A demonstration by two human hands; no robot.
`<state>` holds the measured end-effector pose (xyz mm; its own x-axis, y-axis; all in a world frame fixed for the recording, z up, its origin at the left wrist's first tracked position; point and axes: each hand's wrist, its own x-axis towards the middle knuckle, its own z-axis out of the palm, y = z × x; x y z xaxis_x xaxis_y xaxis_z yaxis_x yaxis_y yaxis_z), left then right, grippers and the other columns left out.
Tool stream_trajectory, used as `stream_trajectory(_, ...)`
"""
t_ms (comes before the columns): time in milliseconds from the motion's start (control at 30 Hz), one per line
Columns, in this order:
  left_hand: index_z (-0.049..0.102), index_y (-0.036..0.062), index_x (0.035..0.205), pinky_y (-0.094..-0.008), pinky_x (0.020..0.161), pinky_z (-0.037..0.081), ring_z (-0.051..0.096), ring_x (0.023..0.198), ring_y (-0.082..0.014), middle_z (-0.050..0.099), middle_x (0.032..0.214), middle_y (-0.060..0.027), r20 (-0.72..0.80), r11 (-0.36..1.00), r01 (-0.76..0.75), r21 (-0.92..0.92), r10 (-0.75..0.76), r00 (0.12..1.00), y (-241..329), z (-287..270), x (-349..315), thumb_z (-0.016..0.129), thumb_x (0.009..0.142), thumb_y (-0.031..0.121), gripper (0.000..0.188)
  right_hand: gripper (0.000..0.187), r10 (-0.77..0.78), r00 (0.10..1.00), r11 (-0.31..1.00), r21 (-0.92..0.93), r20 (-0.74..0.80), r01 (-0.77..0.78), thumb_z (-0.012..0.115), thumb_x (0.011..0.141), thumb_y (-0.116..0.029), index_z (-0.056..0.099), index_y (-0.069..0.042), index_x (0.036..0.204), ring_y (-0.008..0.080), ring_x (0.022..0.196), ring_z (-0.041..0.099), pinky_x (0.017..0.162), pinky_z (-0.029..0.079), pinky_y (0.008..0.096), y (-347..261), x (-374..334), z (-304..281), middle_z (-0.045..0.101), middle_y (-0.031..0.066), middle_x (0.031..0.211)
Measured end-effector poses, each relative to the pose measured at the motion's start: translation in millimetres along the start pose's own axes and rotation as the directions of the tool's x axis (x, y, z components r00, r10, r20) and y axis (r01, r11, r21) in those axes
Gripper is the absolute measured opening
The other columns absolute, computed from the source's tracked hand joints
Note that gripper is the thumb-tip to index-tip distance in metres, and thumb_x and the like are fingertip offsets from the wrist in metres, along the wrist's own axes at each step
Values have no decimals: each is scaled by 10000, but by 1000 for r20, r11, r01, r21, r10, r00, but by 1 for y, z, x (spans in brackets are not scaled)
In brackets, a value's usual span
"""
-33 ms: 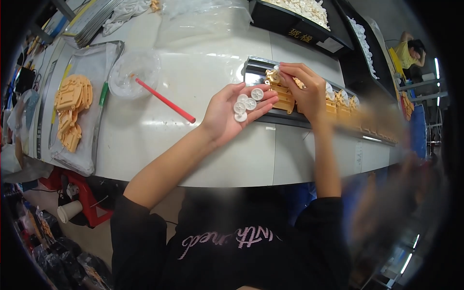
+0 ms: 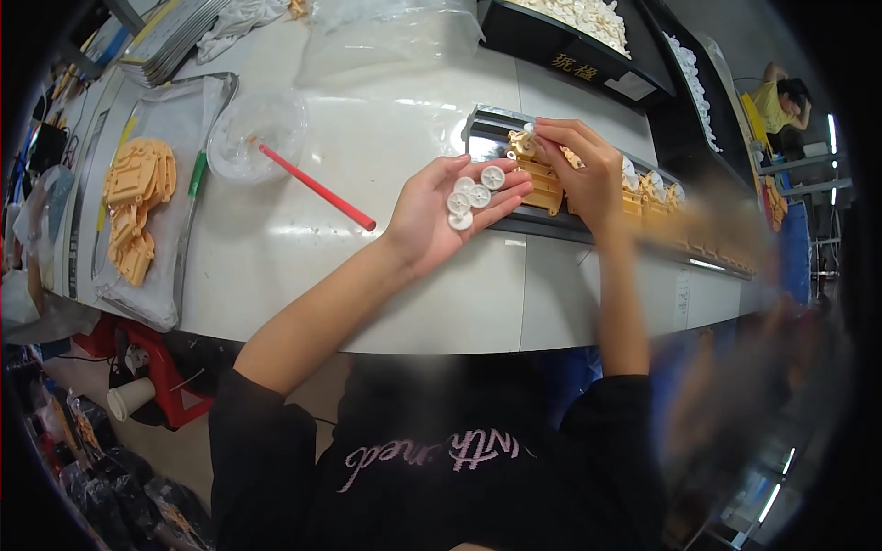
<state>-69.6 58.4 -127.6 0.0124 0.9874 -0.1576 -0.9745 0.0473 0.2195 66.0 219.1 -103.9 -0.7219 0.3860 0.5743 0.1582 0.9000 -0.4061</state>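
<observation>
My left hand lies palm up, cupping several small white spoked plastic wheels on its palm and fingers. Just right of it, my right hand is closed in a pinch on a small white plastic part, mostly covered by the fingertips. Those fingertips are over the left end of a row of yellow plastic housings, which sit in a long dark rail tray. Farther right along the row, white wheels rest on the housings. My right hand hides part of the nearest ones.
A clear round tub with a red stick stands left of my hands. Beyond it, a lined tray holds yellow parts. Black bins of white parts stand at the back right. Another person is at far right.
</observation>
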Motion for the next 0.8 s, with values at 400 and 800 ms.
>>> stream_trajectory(400, 307, -172, 1327, -422, 1109, 330, 417, 1276, -383, 400, 1340, -319, 17, 1000, -26, 11, 25, 1000, -2, -1, -1, 279, 951, 218, 542, 101, -19, 999, 999, -42, -27, 18, 680, 801, -50, 688, -21, 897, 225, 801, 677, 709, 552, 299, -5, -2, 6, 690, 79, 928)
stream_trajectory(800, 401, -111, 1276, -394, 1048, 400, 512, 1197, -316, 506, 1248, -267, 8, 999, -30, 28, 29, 1000, -2, 1, -2, 275, 955, 267, 511, 103, -46, 999, 996, -80, -9, 45, 662, 815, -42, 688, -23, 912, 218, 805, 677, 707, 554, 289, -5, -5, 5, 685, 78, 964)
